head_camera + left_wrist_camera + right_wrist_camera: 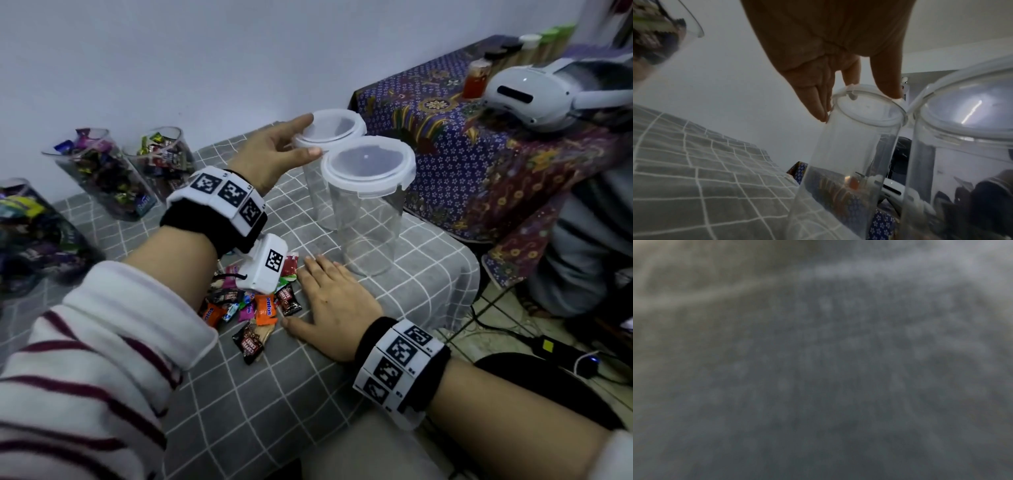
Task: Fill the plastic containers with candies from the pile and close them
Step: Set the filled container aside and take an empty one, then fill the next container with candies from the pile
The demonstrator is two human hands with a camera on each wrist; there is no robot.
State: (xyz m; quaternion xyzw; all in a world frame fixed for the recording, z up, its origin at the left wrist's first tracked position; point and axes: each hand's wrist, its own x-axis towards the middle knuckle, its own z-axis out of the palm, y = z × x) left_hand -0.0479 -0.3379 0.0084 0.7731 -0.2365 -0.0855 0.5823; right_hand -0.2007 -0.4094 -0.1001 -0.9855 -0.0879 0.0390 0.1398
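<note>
Here left hand (274, 147) pinches the far empty container's lid (330, 128); right hand (330, 305) lies flat

Pretty dim all round, with a cool grey cast and soft, even light, so we barely get hard shadows on the checked cloth (260, 387). In the head view the sharpest bit is around the near jar (368, 202); out past it toward the edges things bend and smear, like the candy jars (102, 171) far to its left and the white headset (534, 92) up to its right. From the left wrist we see a bright streak of glare on the near jar's lid (970, 112), the left hand (830, 48) above it dark and backlit, the corners soft. The right wrist view is just murky, grainy blur.
</note>
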